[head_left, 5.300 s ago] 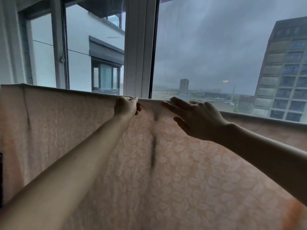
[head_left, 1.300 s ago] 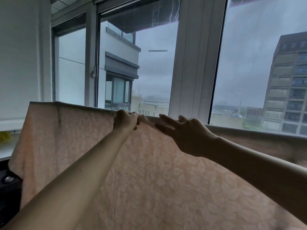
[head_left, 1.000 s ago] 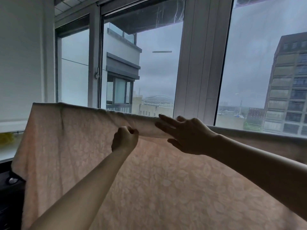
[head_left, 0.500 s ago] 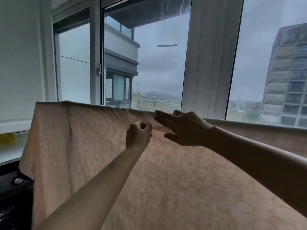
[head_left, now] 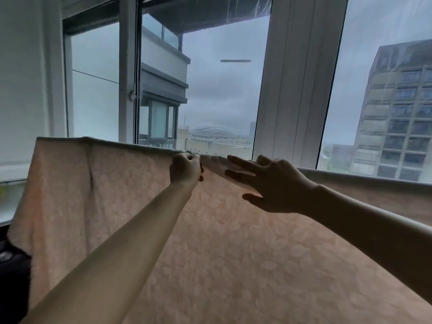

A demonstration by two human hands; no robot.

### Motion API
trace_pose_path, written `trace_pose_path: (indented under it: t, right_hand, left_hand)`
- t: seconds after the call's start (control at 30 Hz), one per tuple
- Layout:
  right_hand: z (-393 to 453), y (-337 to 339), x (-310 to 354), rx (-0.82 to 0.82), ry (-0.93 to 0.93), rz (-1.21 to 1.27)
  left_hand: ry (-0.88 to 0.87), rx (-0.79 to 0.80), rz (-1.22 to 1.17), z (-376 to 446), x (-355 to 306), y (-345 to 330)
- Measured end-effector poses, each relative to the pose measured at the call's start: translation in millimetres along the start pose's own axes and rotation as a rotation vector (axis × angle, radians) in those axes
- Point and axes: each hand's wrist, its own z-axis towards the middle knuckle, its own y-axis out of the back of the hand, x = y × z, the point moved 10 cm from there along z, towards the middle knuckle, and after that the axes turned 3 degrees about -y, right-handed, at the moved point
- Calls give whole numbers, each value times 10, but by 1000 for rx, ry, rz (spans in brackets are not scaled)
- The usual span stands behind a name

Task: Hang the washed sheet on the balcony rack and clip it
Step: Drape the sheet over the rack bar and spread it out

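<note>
A pale pink sheet (head_left: 98,195) with a leaf pattern hangs over a horizontal rack bar that it hides; its folded top edge runs across the view from left to right. My left hand (head_left: 185,169) is curled at that top edge near the middle, fingers closed on the fabric; whether a clip is inside I cannot tell. My right hand (head_left: 268,183) lies just right of it, fingers straight and spread, resting flat against the sheet below the fold.
Tall windows with white frames (head_left: 297,78) stand right behind the rack. A white sill (head_left: 9,197) runs at the left. A dark object (head_left: 11,272) sits at the lower left beside the sheet's hanging end.
My left hand dropped below the fold a second ago and has come back up to the sheet's top edge. My right hand stayed flat on the sheet, drifting slightly lower.
</note>
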Motion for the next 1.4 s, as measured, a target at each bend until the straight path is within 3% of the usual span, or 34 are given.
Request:
trace_pose_path:
  t: [0.1,0.33,0.47,0.57,0.9,1.07,1.2,1.4]
  right_hand:
    - [42,28,6,-21,-8,12]
    - [288,-24,31,-53,15,51]
    - [481,-49,169,-46,43,65]
    - [597,-48,258,-53,72,82]
    - [929,-47,480,-111,107,88]
    - [997,-93,521,-98,105,81]
    - [982,-113,492,-76,80,69]
    - [997,-114,512,-48,42,54]
  left_hand:
    - [-113,-138,267,-92,102,206]
    - [-196,-173,288,-47,102,249]
    - [-149,-101,390,40,237,164]
    - [-191,-168,349,51,242,233]
    - [-192,-163,262,16,385,198]
    - [-75,-144,129,188,539,320]
    - [-31,-167,169,451,515,521]
    - [115,-38,111,763,563,497]
